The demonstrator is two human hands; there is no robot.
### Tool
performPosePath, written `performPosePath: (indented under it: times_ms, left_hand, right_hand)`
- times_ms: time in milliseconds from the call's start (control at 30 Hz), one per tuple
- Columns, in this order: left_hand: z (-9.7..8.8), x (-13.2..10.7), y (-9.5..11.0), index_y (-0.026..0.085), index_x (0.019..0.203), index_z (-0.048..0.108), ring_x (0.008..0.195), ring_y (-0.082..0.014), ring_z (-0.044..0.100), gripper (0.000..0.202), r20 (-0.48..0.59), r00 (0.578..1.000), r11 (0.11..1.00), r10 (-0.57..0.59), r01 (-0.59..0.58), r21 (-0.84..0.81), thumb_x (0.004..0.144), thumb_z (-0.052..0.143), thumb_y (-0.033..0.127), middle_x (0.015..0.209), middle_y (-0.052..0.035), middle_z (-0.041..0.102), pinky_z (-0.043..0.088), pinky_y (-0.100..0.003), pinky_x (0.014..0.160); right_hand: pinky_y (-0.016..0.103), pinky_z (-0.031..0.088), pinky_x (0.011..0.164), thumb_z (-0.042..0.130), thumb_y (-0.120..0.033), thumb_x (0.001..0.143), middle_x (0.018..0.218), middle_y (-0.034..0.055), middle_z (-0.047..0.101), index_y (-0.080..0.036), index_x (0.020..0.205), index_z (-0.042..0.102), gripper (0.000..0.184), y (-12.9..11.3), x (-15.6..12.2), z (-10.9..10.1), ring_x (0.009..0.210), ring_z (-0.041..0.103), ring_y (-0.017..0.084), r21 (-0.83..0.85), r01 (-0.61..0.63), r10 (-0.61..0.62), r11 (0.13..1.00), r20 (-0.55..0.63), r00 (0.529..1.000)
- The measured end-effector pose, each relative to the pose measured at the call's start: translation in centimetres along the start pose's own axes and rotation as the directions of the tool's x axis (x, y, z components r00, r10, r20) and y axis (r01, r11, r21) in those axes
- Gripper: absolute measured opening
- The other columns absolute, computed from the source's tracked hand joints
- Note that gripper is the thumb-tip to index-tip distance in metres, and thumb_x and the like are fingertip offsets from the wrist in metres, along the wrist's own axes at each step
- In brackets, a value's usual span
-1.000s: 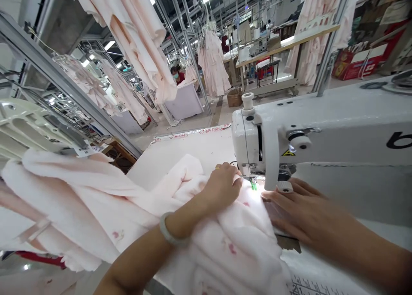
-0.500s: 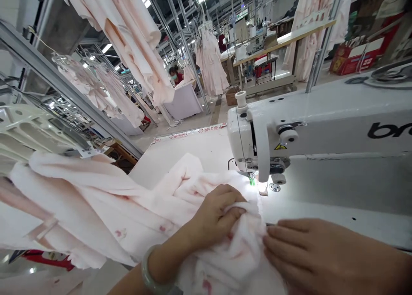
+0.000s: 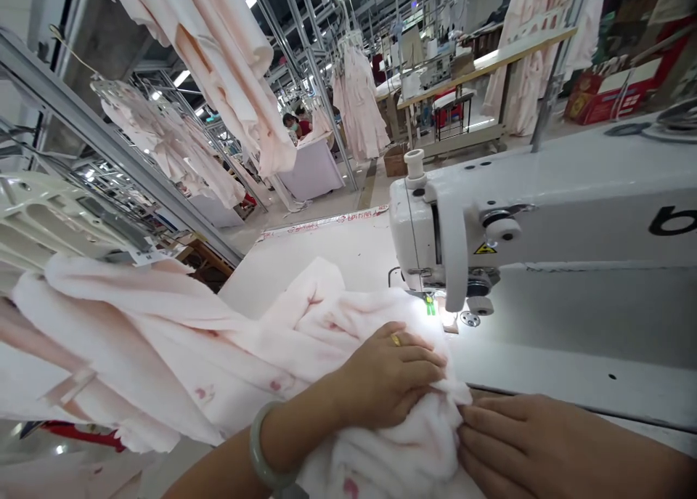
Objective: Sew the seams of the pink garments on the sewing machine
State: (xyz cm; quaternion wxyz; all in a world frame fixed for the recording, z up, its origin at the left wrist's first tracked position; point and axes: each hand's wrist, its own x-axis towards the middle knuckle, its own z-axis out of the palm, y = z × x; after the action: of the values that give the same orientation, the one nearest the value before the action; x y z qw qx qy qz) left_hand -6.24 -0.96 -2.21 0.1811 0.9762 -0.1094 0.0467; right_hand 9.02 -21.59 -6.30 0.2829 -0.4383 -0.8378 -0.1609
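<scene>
A fluffy pale pink fabric [image 3: 179, 339] with small red marks lies bunched across the white table [image 3: 327, 256] and drapes off to the left. My left hand [image 3: 389, 379], with a gold ring and a grey-green bangle on the wrist, presses down on the fabric, its fingers curled over a fold. My right hand [image 3: 536, 441] lies at the fabric's right edge with fingers close together, their tips touching the cloth. Both hands sit a little in front of the needle area [image 3: 435, 306] of the white sewing machine [image 3: 544, 208], which is lit by a small lamp.
Pale pink garments [image 3: 229, 56] hang from overhead rails on the left and in the middle. A metal frame [image 3: 109, 147] runs along the left. A person in a face mask [image 3: 291, 125] sits at a far table. Other work tables [image 3: 484, 67] and red boxes [image 3: 604, 99] stand behind.
Both hands drew back from the needle toward me, pulling the fabric along. My left hand went from a bunching grip to pressing flatter on the fold.
</scene>
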Motion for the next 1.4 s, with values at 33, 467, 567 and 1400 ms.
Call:
performPosePath:
  times_ms: [33, 467, 567, 1400]
  left_hand:
    - [0.0, 0.3, -0.3, 0.021, 0.126, 0.078, 0.138, -0.0244, 0.073, 0.030, 0.017, 1.000, 1.000, -0.016, 0.016, 0.002, 0.108, 0.054, 0.020, 0.138, -0.0101, 0.083, 0.037, -0.048, 0.134]
    - [-3.1, 1.6, 1.1, 0.018, 0.148, 0.065, 0.146, -0.0340, 0.066, 0.051, -0.001, 0.992, 0.989, -0.127, 0.127, -0.070, 0.105, 0.065, 0.044, 0.150, -0.0174, 0.074, 0.042, -0.053, 0.132]
    - [-1.1, -0.5, 3.8, 0.012, 0.156, 0.054, 0.152, -0.0384, 0.058, 0.069, -0.089, 0.983, 0.986, -0.161, 0.163, 0.023, 0.093, 0.069, 0.035, 0.157, -0.0236, 0.066, 0.041, -0.057, 0.133]
    - [-0.9, 1.9, 0.4, 0.022, 0.099, 0.069, 0.099, -0.0280, 0.072, 0.015, -0.263, 0.883, 0.915, -0.389, 0.338, -0.219, 0.090, 0.060, 0.015, 0.101, -0.0075, 0.078, 0.054, -0.043, 0.097]
  right_hand:
    - [0.040, 0.055, 0.077, 0.044, -0.007, 0.105, 0.087, 0.0069, 0.081, -0.020, 0.101, 0.079, 0.037, 0.5, 0.2, -0.3, 0.072, 0.066, 0.023, -0.006, 0.011, -0.011, 1.000, 0.010, 1.000]
    - [0.041, 0.060, 0.086, 0.043, -0.007, 0.107, 0.095, 0.0081, 0.084, -0.018, 0.108, 0.079, 0.038, 2.8, 0.7, -1.1, 0.085, 0.075, 0.025, -0.100, 0.052, -0.049, 0.994, 0.033, 0.998]
    - [0.039, 0.060, 0.080, 0.049, -0.014, 0.109, 0.091, 0.0077, 0.083, -0.019, 0.105, 0.079, 0.030, 1.8, 0.8, -0.8, 0.079, 0.072, 0.023, -0.126, 0.060, -0.060, 0.990, -0.004, 0.998]
    - [0.045, 0.065, 0.093, 0.058, -0.029, 0.111, 0.134, 0.0074, 0.083, -0.028, 0.159, 0.066, 0.049, 5.5, 0.3, -1.4, 0.123, 0.075, 0.030, 0.060, -0.354, 0.349, 0.933, 0.073, 0.934]
